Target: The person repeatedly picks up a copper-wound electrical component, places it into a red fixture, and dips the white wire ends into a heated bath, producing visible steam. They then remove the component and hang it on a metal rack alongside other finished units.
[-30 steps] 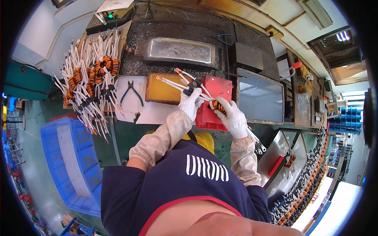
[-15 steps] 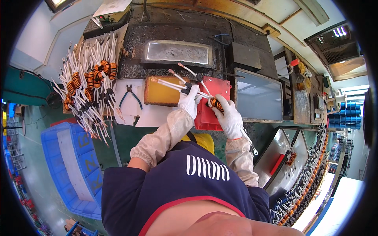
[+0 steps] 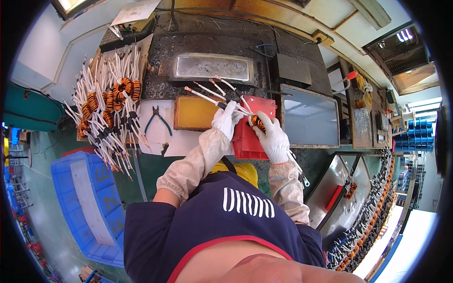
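In my gloved right hand [image 3: 273, 138] is a toroidal coil [image 3: 257, 122] wound with orange wire, held over a red plastic box [image 3: 251, 147]. White leads [image 3: 204, 96] with copper-coloured ends fan out from it toward the far left. My left hand [image 3: 225, 121], also gloved, is closed around these leads near their black sleeves. More white leads [image 3: 298, 170] with a metal lug hang down beside my right wrist. Left of my left hand lies a yellow block [image 3: 198, 113] in a dark-edged tray. Beyond the leads stands a rectangular metal pot [image 3: 212, 67] with a silvery surface.
Blue-handled cutters [image 3: 158, 120] lie on white paper at the left. A heap of coils with leads [image 3: 108, 104] covers the bench's left end. Right of the red box is a grey-topped tray [image 3: 310, 115]. A blue crate [image 3: 87, 207] stands below left; rows of coils [image 3: 363, 236] are at lower right.
The leads in my left hand have spread apart and their tips have shifted. Both hands have stayed nearly in place, still holding the coil and its leads.
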